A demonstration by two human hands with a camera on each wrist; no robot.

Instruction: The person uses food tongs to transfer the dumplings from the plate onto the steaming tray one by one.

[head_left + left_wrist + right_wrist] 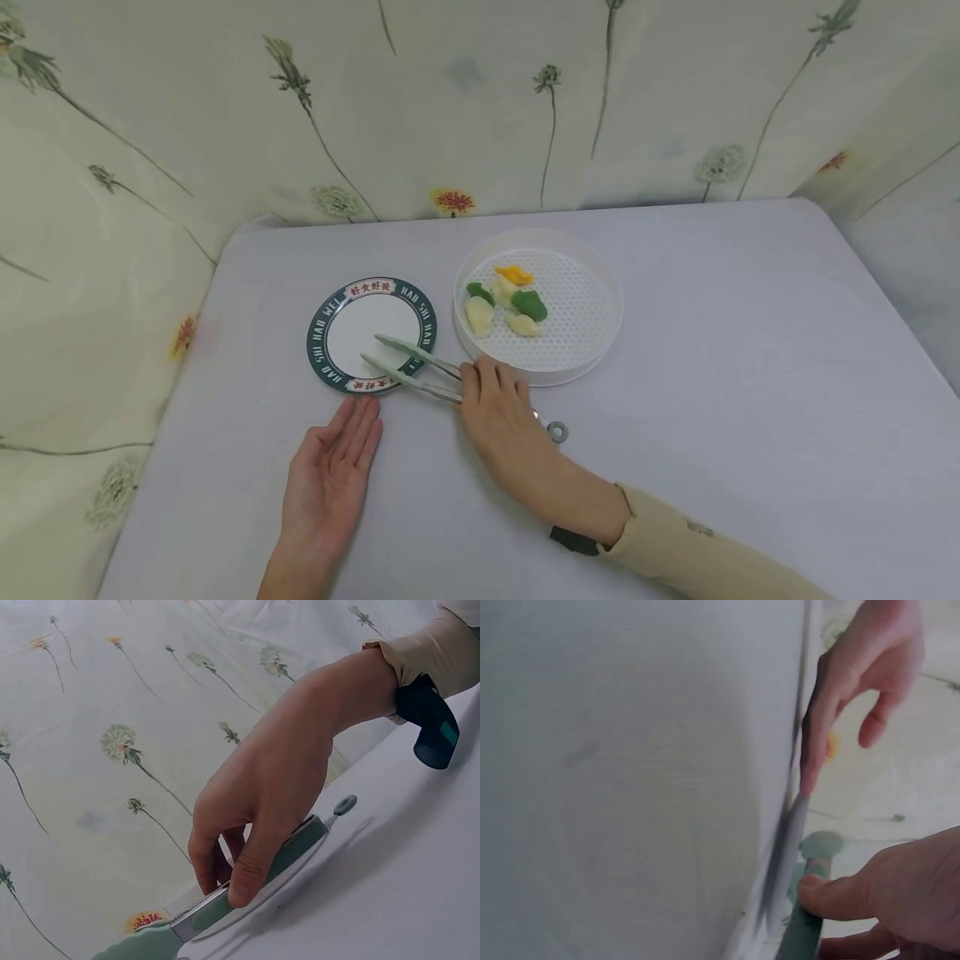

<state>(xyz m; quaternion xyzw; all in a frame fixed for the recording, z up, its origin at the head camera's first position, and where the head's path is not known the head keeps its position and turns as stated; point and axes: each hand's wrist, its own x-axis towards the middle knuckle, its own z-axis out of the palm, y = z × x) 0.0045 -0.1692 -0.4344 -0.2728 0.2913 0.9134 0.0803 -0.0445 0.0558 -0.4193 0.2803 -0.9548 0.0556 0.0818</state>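
Note:
My right hand (506, 425) grips green-tipped metal tongs (405, 380) around their handle. The tongs' two tips stand apart over the white middle of a plate (360, 321) with a dark green lettered rim; nothing shows between them. In the left wrist view, thumb and fingers pinch the tongs (210, 911) from both sides. Palm up, my left hand (333, 471) has straight fingers, their tips right at the plate's near rim. Right of the plate, a round white perforated steamer tray (577, 308) holds several dumpling-shaped pieces: pale ones (479, 317), green ones (530, 305) and a yellow one (514, 275).
A pale cloth covers the table (735, 358). Behind it and at its left hangs a curtain (495, 108) printed with dandelions. A dark band (574, 542) sits on my right wrist beside the beige sleeve (675, 542).

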